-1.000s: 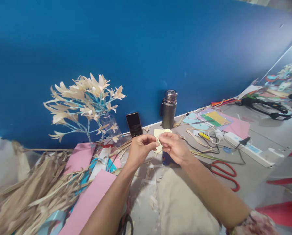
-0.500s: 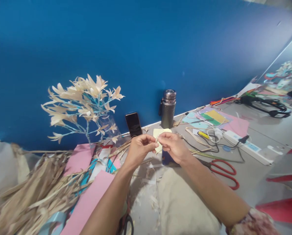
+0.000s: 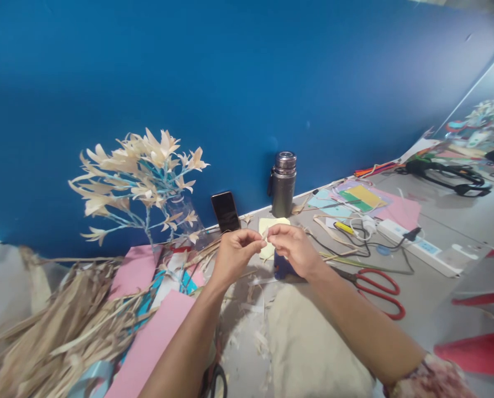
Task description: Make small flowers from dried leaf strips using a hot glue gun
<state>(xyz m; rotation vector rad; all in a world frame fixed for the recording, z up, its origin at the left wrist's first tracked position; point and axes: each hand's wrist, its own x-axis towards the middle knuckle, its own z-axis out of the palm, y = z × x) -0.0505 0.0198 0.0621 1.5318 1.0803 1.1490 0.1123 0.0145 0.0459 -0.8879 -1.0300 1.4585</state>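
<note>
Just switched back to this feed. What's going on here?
A person is working bare-handed over a cluttered table. The left hand and right hand meet fingertip to fingertip around a small pale piece, too small to make out clearly. Pale flowers on blue stems stand to the left, above dry husks. Beyond the hands are a phone and an upright flask; red-handled scissors lie beside the right forearm.

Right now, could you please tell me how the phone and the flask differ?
The phone is tilted, while the flask stands upright. The phone is flat and rectangular; the flask is round, like a cylinder. The phone shows a dark face, whereas the flask is grey with a shiny top. Both are near the blue wall.
</note>
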